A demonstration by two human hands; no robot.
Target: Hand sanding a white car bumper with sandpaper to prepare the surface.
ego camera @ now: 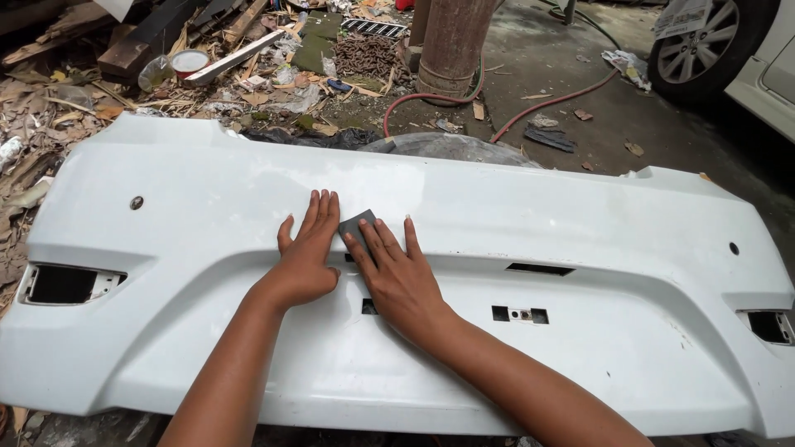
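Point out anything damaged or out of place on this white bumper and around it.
The bumper shows no cracks or dents; its cutouts sit empty. The right hand presses a grey sanding pad flat; the left hand rests beside it. Behind, scrap wood and a red hose litter the ground.

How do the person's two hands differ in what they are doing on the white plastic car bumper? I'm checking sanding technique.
The right hand presses its fingers onto a small grey sanding sheet; the left hand lies bare on the white plastic car bumper, beside that sheet. The right hand's fingers are spread, the left hand's fingers close together. Both lie flat, palm down, at the bumper's middle.
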